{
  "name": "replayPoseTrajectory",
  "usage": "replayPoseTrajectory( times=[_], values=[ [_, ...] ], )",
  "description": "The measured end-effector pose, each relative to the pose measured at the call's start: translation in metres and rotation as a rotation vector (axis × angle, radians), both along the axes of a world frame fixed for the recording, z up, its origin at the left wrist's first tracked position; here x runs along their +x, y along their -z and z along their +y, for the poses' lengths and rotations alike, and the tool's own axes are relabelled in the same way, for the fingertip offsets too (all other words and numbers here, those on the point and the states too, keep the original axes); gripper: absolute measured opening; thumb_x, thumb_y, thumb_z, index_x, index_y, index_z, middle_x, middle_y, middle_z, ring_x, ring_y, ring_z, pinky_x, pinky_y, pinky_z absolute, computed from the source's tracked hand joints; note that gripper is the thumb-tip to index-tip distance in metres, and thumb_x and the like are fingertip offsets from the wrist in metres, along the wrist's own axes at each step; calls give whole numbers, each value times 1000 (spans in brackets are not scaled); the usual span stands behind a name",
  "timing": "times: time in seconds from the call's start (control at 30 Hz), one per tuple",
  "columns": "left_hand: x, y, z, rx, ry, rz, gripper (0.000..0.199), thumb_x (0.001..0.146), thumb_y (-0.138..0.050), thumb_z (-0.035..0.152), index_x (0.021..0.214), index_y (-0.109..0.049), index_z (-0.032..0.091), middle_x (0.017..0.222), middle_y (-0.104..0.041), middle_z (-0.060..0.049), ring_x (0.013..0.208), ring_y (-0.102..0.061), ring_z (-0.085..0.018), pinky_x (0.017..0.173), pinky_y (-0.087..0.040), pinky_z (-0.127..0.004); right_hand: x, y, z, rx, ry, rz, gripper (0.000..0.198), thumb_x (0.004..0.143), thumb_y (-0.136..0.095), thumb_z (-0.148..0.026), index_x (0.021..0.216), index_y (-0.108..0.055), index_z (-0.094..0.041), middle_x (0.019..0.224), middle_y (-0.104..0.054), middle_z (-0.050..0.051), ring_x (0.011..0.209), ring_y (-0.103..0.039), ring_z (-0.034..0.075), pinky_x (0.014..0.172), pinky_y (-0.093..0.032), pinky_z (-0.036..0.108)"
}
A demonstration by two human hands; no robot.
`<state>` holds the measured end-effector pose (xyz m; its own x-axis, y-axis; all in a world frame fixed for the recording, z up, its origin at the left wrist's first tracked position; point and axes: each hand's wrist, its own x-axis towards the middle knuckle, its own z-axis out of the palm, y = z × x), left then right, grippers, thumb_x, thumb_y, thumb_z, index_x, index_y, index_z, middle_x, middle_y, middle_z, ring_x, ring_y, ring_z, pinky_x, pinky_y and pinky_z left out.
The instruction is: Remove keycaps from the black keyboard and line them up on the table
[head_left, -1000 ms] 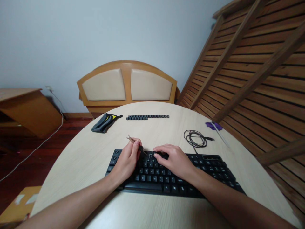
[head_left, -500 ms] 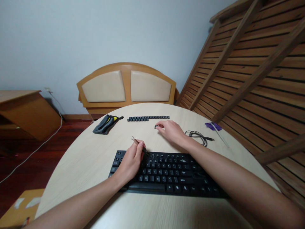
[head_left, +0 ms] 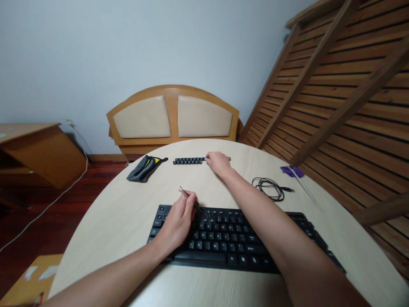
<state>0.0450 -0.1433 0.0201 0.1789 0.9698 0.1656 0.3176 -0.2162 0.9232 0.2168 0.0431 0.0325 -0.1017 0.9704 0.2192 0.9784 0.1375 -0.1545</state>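
A black keyboard (head_left: 220, 247) lies on the round table in front of me, with some key positions in its upper rows lacking their caps. My left hand (head_left: 179, 217) rests over its left part, fingers closed around a slim keycap puller (head_left: 183, 192) with thin wire ends. Farther out, my right hand (head_left: 219, 163) reaches the rows of loose keycaps (head_left: 188, 160) at the back. Its fingertips pinch a keycap at the right end of the front row; the fingers hide most of that cap. Behind the hand, part of the back row is covered.
A grey, black and yellow pouch-like item (head_left: 145, 168) lies at the back left. To the right are a coiled black cable (head_left: 270, 188), a purple cloth (head_left: 292, 171) and a thin light stick (head_left: 302, 184). A wooden slatted panel (head_left: 335, 98) leans beyond the table (head_left: 105, 221).
My right hand has moved away from me with the keycap, up to the rows of loose caps. The left hand keeps its hold on the keycap puller. The view has shifted slightly.
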Motion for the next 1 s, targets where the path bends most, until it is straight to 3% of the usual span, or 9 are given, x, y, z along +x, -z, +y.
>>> replayPoseTrajectory(
  times=[0.27, 1.0],
  values=[
    [1, -3, -2, -34, 3, -10, 33, 101, -30, 44, 84, -46, 21, 64, -41, 5, 60, -40, -15, 62, -34, -28, 1, 25, 3, -1, -33, 29, 28, 97, -50, -35, 117, -67, -26, 113, -71, 9, 104, -64, 22, 85, -45, 30],
    [2, -4, -3, -30, -5, -13, 33, 101, -30, 43, 83, -46, 21, 64, -41, 4, 60, -40, -15, 61, -35, -27, -1, 31, 6, 14, -50, 59, 29, 97, -51, -32, 121, -65, -26, 121, -67, 8, 111, -59, 22, 91, -45, 31]
  ],
)
